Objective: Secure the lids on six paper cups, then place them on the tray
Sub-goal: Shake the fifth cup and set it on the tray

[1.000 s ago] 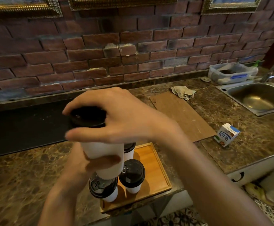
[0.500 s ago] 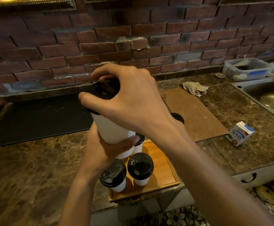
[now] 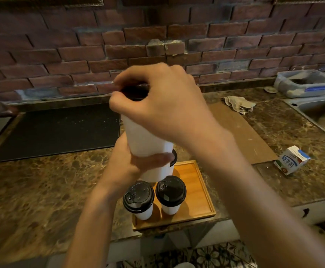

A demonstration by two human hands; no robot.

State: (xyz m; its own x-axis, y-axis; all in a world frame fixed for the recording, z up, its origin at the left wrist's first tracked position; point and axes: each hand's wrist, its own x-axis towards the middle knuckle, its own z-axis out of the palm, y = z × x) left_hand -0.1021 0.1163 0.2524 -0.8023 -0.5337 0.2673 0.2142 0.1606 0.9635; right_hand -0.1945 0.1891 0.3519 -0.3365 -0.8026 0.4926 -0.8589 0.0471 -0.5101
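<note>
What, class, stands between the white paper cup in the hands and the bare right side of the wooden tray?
Nothing visible. The left hand grips the white paper cup above the wooden tray while the right hand presses its black plastic lid; the black-lidded cups stand left of that bare strip.

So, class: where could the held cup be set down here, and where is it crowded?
Free: the right half of the tray, beside the front right cup; the counter left of the tray, before the black mat; the wooden board between rag and milk carton. Crowded: the tray's left side, where lidded cups stand under the held cup.
</note>
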